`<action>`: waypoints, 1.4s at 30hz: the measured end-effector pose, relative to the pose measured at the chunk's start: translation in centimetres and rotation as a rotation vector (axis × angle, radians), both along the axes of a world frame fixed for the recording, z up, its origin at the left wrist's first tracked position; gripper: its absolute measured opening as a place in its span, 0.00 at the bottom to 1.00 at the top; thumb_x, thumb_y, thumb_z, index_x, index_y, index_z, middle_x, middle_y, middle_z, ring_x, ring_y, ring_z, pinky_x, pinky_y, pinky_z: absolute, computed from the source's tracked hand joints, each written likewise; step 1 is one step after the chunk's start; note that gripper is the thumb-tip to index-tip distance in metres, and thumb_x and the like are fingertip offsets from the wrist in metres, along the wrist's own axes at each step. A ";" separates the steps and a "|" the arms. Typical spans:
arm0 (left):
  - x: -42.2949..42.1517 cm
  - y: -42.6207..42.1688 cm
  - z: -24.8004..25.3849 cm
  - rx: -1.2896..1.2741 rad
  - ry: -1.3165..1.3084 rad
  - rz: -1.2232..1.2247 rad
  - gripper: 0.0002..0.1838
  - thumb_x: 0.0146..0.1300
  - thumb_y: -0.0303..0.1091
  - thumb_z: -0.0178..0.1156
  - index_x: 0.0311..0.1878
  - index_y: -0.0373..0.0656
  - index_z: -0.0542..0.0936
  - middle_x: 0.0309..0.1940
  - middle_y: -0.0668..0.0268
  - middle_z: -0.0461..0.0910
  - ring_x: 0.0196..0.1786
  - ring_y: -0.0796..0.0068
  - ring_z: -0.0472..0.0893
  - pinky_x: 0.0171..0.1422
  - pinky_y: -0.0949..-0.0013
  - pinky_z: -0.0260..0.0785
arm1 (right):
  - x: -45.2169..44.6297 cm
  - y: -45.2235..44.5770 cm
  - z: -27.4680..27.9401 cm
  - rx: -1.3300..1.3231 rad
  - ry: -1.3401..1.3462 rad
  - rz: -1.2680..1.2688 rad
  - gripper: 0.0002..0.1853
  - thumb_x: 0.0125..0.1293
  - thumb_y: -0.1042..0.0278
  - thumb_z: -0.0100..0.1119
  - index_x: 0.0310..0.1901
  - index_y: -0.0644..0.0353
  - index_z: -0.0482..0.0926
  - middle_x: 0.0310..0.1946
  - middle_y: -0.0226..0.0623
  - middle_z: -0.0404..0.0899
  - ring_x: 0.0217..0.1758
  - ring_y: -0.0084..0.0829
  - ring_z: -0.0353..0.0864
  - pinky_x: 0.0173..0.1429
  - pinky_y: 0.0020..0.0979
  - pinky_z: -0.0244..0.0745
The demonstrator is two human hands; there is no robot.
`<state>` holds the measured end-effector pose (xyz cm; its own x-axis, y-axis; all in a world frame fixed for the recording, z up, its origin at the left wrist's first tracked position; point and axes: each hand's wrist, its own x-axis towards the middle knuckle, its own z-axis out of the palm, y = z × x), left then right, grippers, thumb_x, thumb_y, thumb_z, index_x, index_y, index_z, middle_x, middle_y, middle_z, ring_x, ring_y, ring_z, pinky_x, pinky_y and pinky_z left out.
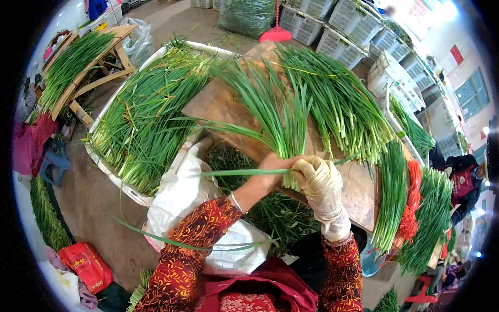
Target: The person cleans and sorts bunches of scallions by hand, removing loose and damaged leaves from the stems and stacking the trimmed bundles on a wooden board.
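My left hand [271, 176], bare and with a band at the wrist, is closed round the lower stems of a bunch of garlic chives [283, 122]. The bunch stands with its leaves fanned away from me. My right hand [318, 182], in a pale glove, is closed against the stem end, touching the left hand. A long loose chive leaf [244, 172] crosses over my left hand into the gloved fingers. Behind the bunch lies a wooden board [202, 106] with a large heap of chives [338, 99] on its right part.
A white crate [112, 169] full of chives stands at the left. Tied chives [392, 195] and red twine [411, 197] lie at the right. A white sack [179, 187] is by my left arm. Stacked crates [340, 47] stand behind; another person [465, 179] is at far right.
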<state>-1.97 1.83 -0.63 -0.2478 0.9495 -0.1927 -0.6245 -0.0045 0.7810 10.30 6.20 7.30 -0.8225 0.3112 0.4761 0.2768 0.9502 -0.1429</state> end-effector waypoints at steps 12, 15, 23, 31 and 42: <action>0.5 -0.6 1.0 0.105 -0.215 -0.076 0.14 0.56 0.35 0.61 0.43 0.38 0.75 0.36 0.68 0.78 0.34 0.80 0.78 0.39 0.75 0.72 | 0.7 -2.2 -2.1 -0.941 0.451 -0.114 0.06 0.57 0.71 0.59 0.36 0.56 0.74 0.28 0.27 0.73 0.30 0.20 0.73 0.37 0.22 0.69; 0.7 -0.6 0.9 0.037 -0.209 0.009 0.15 0.55 0.35 0.61 0.45 0.40 0.74 0.36 0.68 0.77 0.34 0.79 0.78 0.37 0.74 0.74 | 0.4 -2.7 -2.8 -1.391 0.747 -0.186 0.04 0.61 0.70 0.56 0.36 0.58 0.73 0.28 0.26 0.72 0.29 0.14 0.70 0.37 0.17 0.67; -0.1 -0.8 2.2 0.194 -0.319 -0.060 0.17 0.58 0.34 0.59 0.48 0.37 0.74 0.39 0.67 0.78 0.40 0.78 0.78 0.45 0.72 0.75 | -0.7 0.7 -2.6 -1.615 0.680 -0.189 0.12 0.61 0.62 0.56 0.42 0.60 0.74 0.29 0.25 0.75 0.26 0.13 0.69 0.29 0.16 0.65; -2.2 -0.6 2.3 0.276 -0.305 -0.015 0.19 0.57 0.34 0.60 0.51 0.39 0.72 0.43 0.66 0.77 0.42 0.72 0.79 0.48 0.69 0.75 | -1.0 1.1 -1.1 -1.642 0.731 0.001 0.09 0.61 0.67 0.56 0.40 0.62 0.74 0.33 0.32 0.78 0.30 0.19 0.75 0.35 0.20 0.69; -7.1 -1.0 1.7 0.280 -0.229 0.271 0.16 0.58 0.35 0.59 0.48 0.39 0.73 0.40 0.68 0.77 0.42 0.74 0.78 0.43 0.67 0.75 | 6.8 -6.5 -6.3 -1.219 -0.148 0.397 0.10 0.58 0.67 0.58 0.39 0.61 0.77 0.34 0.41 0.79 0.36 0.35 0.78 0.47 0.31 0.73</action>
<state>-9.09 0.80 1.02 -0.4757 0.8795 -0.0164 -0.7283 -0.3833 0.5680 17.06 -0.33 0.99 -0.9785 0.2015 -0.0441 0.0947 0.2490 -0.9639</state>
